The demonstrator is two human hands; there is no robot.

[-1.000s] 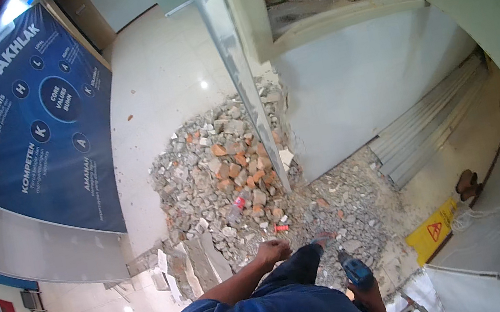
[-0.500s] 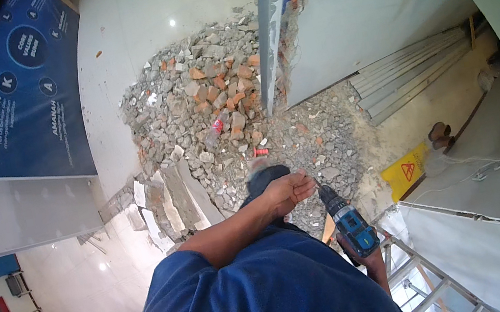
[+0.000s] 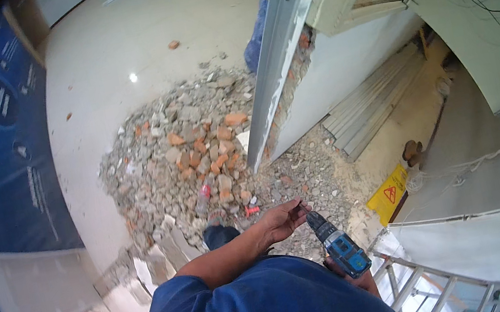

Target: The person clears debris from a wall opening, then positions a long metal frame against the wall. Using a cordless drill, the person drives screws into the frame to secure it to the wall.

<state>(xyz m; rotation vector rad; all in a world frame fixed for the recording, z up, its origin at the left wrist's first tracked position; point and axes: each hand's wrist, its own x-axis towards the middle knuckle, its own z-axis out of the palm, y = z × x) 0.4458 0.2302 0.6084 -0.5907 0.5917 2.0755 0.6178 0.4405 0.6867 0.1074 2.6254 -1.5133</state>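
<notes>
A blue and black cordless drill (image 3: 346, 255) slants up and to the left from my right hand (image 3: 362, 281), which is wrapped round its grip and mostly hidden beneath the drill body. A thin dark drill bit (image 3: 305, 208) sticks out of the black chuck. My left hand (image 3: 283, 220) reaches across in front of my body, with thumb and fingers pinched together at the tip of that bit. Both hands are above the rubble.
A heap of broken concrete and bricks (image 3: 195, 145) covers the floor ahead. The metal-edged broken wall end (image 3: 287, 62) rises beyond my hands. To the right are stacked long panels (image 3: 374, 100), a yellow warning sign (image 3: 388, 194) and an aluminium ladder (image 3: 444, 290).
My view has tilted up, showing more of the far floor and an open recess above the wall. Both hands and the drill have shifted left in view, staying close together.
</notes>
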